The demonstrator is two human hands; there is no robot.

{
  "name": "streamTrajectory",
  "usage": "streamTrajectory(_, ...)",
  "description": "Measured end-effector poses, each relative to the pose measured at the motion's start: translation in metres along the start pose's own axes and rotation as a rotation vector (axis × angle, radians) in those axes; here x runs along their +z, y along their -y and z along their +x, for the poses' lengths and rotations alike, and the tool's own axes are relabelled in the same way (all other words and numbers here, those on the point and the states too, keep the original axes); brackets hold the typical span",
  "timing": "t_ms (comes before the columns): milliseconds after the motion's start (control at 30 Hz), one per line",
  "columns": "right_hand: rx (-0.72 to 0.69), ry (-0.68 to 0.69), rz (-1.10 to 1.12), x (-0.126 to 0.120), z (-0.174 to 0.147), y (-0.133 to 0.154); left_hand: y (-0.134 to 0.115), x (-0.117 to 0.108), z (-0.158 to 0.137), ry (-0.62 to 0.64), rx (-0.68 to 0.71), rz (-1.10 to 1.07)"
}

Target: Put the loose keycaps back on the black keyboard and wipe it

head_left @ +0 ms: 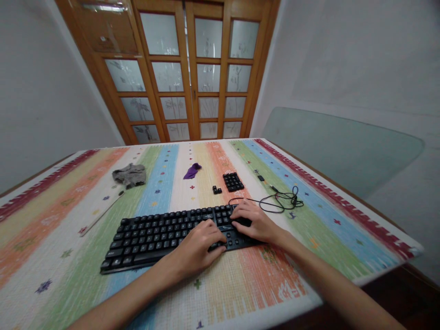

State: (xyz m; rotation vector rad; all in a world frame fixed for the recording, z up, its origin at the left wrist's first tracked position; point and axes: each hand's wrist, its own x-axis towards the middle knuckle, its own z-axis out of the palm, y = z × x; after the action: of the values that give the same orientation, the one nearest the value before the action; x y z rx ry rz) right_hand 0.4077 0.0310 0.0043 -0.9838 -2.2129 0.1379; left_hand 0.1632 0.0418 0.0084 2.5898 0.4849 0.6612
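Striped cloth (223, 280) covers the table, spreading from the bottom edge of the frame to mid-height; I observe it from within the room. Nearest, at lower centre, the person's left hand (202, 240) lies partly closed, fingers curled and thumb stretched alongside, its tips on the right-hand part of a black keyboard (154, 233). Whether those tips grip any piece, I cannot tell. The keyboard sits slightly askew, from left of centre to just right of centre, with small raised key mounts showing near the left fingertips. Over its right end the right hand (252, 222) is half open, fingers bent downward; a dark shape shows beneath the palm, and I cannot tell whether it is held. Left of the keyboard lies a thin pale stick (102, 213) with a dark tip. Beyond the keyboard, right of centre, a black cable (275, 204) lies in loose loops, a small black cap (261, 178) near its plug. Centrally, a few loose keycaps (217, 189) lie beside a neat block of keycaps (233, 182). Farther left are a crumpled grey cloth (129, 176) and, mid-frame, a purple cloth (192, 171). At right, a pale glass panel (343, 146) stands by the wall; wood-framed doors (190, 73) fill the upper centre.
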Motion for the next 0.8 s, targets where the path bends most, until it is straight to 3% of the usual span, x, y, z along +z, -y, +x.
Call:
streamTrajectory(200,-0.019,0.019,-0.020,-0.001,-0.001,0.002,-0.002,0.000,-0.002,-0.011,-0.015,0.026)
streamTrajectory(600,-0.051,0.041,-0.015,-0.001,0.000,0.002,0.002,0.009,-0.002,0.025,0.190,0.285)
streamTrajectory(800,-0.081,0.067,-0.142,-0.002,0.002,0.006,0.002,0.010,-0.001,0.028,0.235,0.376)
